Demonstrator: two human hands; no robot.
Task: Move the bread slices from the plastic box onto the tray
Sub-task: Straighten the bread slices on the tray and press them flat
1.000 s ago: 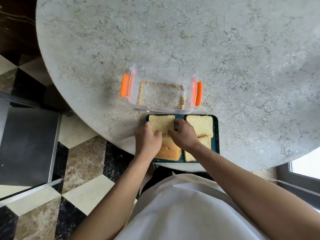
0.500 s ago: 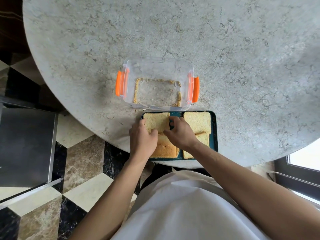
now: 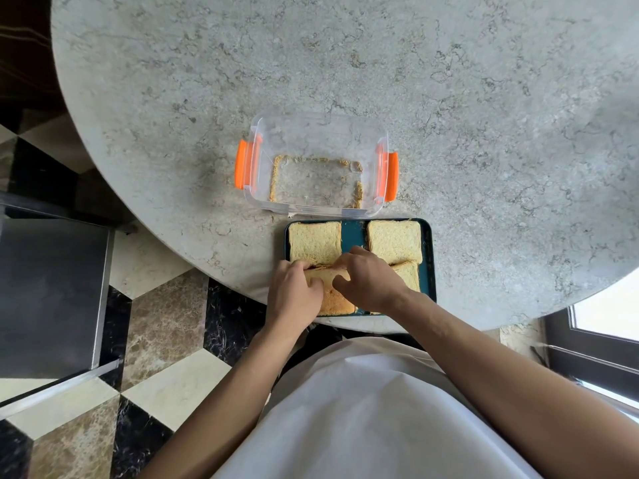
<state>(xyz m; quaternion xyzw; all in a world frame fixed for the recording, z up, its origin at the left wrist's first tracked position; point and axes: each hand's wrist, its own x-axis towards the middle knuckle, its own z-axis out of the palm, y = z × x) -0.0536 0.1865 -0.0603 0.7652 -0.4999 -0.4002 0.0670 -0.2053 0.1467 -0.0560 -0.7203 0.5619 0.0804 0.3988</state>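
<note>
Tabletop tray [image 3: 428, 257]: fingers [image 3: 340, 273] pinching slice [image 3: 337, 302]

Your round grey marble table [image 3: 345, 63] spreads beyond the grip. Left of it and lower: checkered floor [image 3: 166, 392] in black, cream and brown tiles, dark cabinet [image 3: 48, 292]. Window frame [image 3: 594, 354] at lower right.

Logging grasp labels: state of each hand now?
Left hand: closed on the near-left bread slice.
Right hand: closed on the same slice.

Head camera looks steeply down, close over table [image 3: 449, 98].
</note>
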